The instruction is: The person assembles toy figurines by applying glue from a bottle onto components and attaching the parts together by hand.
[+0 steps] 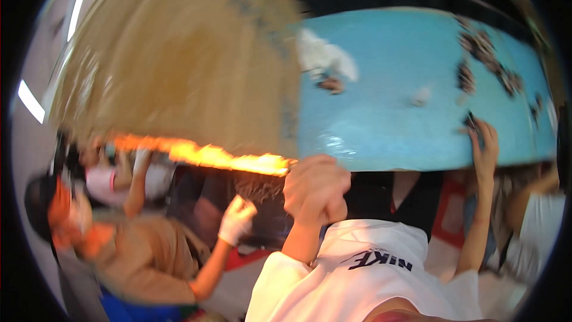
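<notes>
My left hand [317, 188] is closed in a fist at the near edge of the light blue table [381, 125], close to the end of a bright orange, flame-like strip [220, 158]. Motion blurs it, and whatever its fingers hold is hidden. Over the right part of the tabletop, my right hand [485, 140] pinches a small dark piece [471, 120], too blurred to name. Beyond that hand lies a scattered row of small brown and dark pieces [488, 53]. A whitish scrap [422, 96] rests nearer the table's middle.
A large brown, tape-covered board [173, 59] adjoins the blue table on the left. White crumpled material [325, 56] and a small brown clump [330, 85] lie by its edge. At left, a person in brown [143, 256] holds a bundle of thin dark strands [260, 191] near the orange strip.
</notes>
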`<state>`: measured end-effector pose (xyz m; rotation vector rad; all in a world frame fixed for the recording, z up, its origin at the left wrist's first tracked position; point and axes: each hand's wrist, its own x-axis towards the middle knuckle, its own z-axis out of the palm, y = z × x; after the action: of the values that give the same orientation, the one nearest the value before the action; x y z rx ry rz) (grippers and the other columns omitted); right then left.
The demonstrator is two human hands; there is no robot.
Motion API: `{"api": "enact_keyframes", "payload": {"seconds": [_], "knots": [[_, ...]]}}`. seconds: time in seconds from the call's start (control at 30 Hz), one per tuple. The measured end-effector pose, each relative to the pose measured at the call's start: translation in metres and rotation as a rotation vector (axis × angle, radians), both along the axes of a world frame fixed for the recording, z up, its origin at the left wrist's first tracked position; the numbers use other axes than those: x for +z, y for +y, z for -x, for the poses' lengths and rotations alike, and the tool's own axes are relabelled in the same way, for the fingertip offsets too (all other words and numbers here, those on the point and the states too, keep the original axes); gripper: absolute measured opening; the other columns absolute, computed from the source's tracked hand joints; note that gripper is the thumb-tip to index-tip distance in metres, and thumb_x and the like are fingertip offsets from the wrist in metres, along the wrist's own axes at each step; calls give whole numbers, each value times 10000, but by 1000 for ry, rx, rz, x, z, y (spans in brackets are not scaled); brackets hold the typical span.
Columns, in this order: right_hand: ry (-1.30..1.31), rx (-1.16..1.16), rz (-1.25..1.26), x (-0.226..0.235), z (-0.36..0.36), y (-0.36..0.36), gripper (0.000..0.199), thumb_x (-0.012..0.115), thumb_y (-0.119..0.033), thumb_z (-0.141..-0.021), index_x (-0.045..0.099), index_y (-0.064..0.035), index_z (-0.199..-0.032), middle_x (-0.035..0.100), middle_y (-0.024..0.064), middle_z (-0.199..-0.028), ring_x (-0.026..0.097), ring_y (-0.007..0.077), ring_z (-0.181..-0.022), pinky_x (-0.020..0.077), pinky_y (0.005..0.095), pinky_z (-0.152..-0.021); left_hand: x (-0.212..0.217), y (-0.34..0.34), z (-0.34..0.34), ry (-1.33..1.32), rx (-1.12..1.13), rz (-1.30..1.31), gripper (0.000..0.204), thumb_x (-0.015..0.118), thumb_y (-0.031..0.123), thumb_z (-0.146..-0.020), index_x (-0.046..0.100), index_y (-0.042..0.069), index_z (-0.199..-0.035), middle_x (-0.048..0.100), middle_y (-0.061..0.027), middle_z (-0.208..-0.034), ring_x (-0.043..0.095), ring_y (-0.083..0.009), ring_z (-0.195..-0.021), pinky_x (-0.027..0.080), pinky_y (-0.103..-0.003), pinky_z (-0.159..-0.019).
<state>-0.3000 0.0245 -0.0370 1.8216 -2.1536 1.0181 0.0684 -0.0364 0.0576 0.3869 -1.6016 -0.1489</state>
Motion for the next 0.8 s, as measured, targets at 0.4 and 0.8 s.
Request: {"api": "enact_keyframes", "payload": {"seconds": [0.4,0.8], "knots": [[26,185,-32,-8,-47,-9,317,550,-8,-843,546,-17,-1160,556,151,-1122,557,272,-1001,442,333,-848,-5,-87,-181,96,141,-736,131,544,27,-766,642,11,-851,631,-21,-734,583,-156,-622,470,-296,-597],[-1,177,-77,7,-72,-16,309,569,9,-823,555,-4,-1131,562,166,-1109,572,284,-958,450,335,-828,-41,-127,-184,-426,592,-794,209,585,8,-710,619,-17,-915,619,-194,-886,619,-279,-768,476,-371,-633]]}}
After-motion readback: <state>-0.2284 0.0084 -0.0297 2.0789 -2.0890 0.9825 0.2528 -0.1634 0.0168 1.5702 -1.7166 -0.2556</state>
